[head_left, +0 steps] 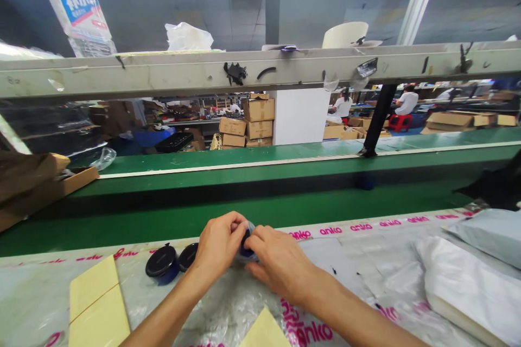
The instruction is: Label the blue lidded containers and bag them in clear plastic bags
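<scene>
Between my two hands, over the plastic-covered bench, is a small dark blue item point(246, 244) with clear plastic around it. My left hand point(222, 241) pinches at its left top side, fingers closed. My right hand point(277, 257) wraps its fingers round the right side. Much of the item is hidden by my fingers. Left of my left hand stands a round dark blue container with a black lid point(161, 263). A second black-lidded container point(188, 256) sits beside it, partly behind my left hand.
Yellow sheets point(97, 303) lie at the left, another yellow piece point(265, 331) at the front edge. White plastic bags point(472, 287) lie at the right. Behind the bench runs a green conveyor point(163, 214), with a cardboard box point(44, 190) at left. A shelf beam point(163, 73) crosses above, holding a bottle point(79, 8).
</scene>
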`<state>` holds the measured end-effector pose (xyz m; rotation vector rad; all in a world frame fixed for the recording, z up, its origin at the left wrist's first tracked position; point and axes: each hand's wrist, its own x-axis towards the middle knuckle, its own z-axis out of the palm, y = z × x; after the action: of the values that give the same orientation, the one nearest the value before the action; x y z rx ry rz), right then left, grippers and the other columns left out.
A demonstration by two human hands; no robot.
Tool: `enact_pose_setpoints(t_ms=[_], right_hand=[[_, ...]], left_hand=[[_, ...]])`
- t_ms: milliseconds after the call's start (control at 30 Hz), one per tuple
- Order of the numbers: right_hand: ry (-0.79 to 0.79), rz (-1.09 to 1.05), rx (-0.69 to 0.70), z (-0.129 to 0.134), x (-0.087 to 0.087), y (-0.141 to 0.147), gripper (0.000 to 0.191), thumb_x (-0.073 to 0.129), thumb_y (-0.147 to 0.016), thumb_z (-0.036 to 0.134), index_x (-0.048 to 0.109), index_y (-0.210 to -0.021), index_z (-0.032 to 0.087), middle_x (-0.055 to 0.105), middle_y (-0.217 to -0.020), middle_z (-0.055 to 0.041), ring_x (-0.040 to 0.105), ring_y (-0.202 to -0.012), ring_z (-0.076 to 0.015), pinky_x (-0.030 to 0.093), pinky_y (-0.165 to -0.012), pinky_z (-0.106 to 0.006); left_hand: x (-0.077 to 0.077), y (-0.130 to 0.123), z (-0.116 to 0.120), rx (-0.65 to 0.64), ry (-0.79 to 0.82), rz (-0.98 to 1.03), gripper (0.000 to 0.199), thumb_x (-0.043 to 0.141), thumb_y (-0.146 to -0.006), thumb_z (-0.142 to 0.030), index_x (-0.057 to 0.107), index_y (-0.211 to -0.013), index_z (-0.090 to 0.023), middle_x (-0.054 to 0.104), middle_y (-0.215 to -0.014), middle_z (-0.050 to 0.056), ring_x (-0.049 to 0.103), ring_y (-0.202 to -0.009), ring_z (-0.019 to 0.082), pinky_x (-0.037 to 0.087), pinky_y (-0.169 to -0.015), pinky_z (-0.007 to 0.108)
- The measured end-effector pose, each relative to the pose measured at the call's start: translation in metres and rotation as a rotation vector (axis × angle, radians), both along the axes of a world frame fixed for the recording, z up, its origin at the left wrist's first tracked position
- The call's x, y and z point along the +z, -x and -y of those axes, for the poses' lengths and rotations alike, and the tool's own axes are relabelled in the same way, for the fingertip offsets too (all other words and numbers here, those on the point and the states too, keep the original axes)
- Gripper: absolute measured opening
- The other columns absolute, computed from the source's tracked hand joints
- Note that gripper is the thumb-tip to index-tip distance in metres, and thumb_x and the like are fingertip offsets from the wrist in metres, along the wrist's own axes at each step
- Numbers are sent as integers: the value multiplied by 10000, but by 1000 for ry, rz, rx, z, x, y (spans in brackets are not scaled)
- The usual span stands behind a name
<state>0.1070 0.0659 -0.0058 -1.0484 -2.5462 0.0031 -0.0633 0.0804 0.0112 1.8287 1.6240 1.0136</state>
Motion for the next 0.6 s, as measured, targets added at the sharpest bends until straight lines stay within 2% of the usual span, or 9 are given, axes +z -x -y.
enact_pose_setpoints(t_ms=[100, 200, 300, 367, 500, 600], right_hand=[[-113, 82, -36, 2, -3, 12, 107, 722, -873, 254, 656, -913, 180, 629, -989, -71, 565, -923, -270, 493, -744, -386], [-165, 91, -59, 2, -5, 15, 52, 688, -862, 169, 669, -907, 187, 623, -1060, -82, 541, -924, -271, 482, -729, -392], [-142, 44, -14, 1, -9, 11, 78, 633, -893, 136, 682, -887, 196, 629, -1146, -65, 539, -941, -252, 466, -751, -374], [-60, -30, 13, 2, -10, 6, 92, 618, -906, 142, 680, -871, 201, 658, -1086, -38, 554, -927, -227, 454, -789, -352], [67, -142, -28, 4, -10, -8, 121, 634, -853, 95, 675, -873, 207, 682, -896, -6, 578, -850, -194, 419, -773, -306], [107, -194, -60, 3, -4, -21, 174, 650, -808, 50, 680, -821, 220, 676, -826, 8, 580, -810, -183, 386, -724, -289]], left_hand=[[-3, 3, -6, -35, 81, 138, 253, 585, -802, -416, 666, -773, -178, 598, -577, -12, 535, -542, 153, 393, -535, 252], [-6, 7, -9, -52, 150, 265, 325, 587, -775, -483, 635, -807, -163, 534, -532, -42, 500, -484, 130, 422, -509, 246], [-7, 11, -10, -24, 156, 336, 339, 609, -762, -490, 623, -841, -160, 532, -551, -49, 509, -500, 118, 446, -528, 237], [-7, 13, -9, -11, 149, 350, 320, 635, -751, -466, 632, -834, -157, 544, -568, -43, 526, -523, 119, 459, -546, 237], [-7, 14, -5, -4, 120, 326, 301, 643, -764, -450, 669, -830, -158, 651, -716, 17, 605, -632, 156, 500, -619, 269], [-4, 16, 4, -4, 90, 290, 333, 633, -799, -450, 687, -968, -168, 714, -937, 73, 666, -837, 220, 533, -746, 323]])
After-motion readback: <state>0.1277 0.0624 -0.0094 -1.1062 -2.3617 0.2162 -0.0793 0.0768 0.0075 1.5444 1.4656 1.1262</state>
